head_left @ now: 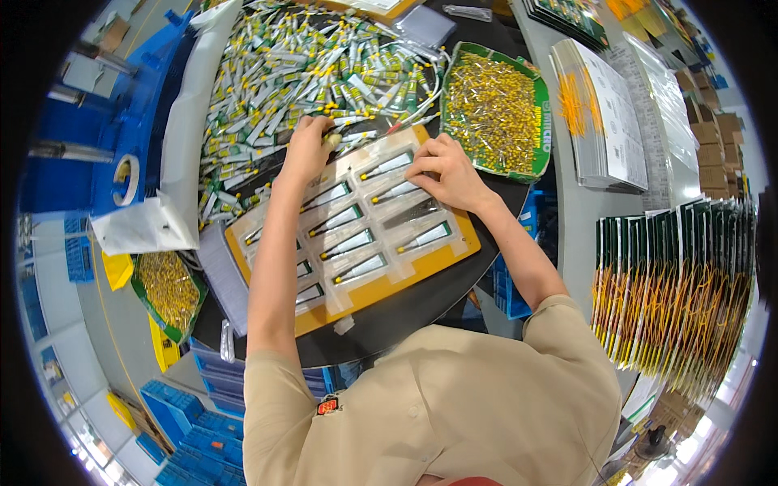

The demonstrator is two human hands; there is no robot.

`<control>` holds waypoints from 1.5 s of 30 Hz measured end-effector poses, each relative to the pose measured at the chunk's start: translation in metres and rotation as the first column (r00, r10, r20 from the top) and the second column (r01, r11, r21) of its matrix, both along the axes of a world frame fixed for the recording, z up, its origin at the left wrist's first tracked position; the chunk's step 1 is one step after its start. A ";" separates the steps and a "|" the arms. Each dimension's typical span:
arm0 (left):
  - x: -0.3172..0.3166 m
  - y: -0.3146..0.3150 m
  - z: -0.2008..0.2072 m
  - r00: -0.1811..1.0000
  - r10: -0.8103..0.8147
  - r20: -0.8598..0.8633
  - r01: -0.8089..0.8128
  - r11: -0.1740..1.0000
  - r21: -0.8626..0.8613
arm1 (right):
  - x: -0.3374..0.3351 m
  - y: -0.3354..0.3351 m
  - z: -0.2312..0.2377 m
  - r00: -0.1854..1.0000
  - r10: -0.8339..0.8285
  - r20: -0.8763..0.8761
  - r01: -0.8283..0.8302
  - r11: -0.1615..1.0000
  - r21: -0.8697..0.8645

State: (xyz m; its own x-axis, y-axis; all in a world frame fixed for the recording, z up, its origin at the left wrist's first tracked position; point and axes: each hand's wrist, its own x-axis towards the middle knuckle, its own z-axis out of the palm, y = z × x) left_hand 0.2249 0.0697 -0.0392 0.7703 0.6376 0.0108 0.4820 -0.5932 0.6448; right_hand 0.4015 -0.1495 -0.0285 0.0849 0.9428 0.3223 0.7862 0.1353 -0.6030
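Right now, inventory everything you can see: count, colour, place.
Table: one, black, centre.
Loose tubes: many, white-green-yellow, upper left.
Board: one, yellow, on table.
Slotted tubes: several, silver-green, on board.
Open boxes: two, green, upper right and lower left.
Small pieces: many, yellow, in both boxes.
Card stack: one, white, upper right.
Packages: many, green-orange, far right.
Crates: several, blue, lower left.
Left hand: one, bare, by loose tubes.
Right hand: one, bare, over board.
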 end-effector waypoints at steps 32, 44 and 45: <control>0.084 -0.127 0.035 0.814 -0.286 0.505 0.254 0.958 0.133 | 0.116 -0.009 0.039 0.952 -0.220 0.212 0.273 0.923 -0.271; 0.178 -0.105 0.006 0.875 -0.297 0.383 0.343 0.938 -0.056 | 0.142 -0.026 0.065 0.894 -0.403 -0.194 0.303 0.865 -0.400; 0.179 -0.107 0.004 0.863 -0.252 0.439 0.281 0.960 -0.001 | 0.141 -0.026 0.063 0.908 -0.387 -0.160 0.309 0.877 -0.368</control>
State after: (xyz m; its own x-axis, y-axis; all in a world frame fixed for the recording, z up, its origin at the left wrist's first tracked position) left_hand 0.4040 -0.0371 -0.0355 0.8392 0.4188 0.3469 -0.0222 -0.6109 0.7914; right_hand 0.5427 -0.1752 0.0346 0.4590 0.8860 -0.0656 0.5856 -0.3573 -0.7276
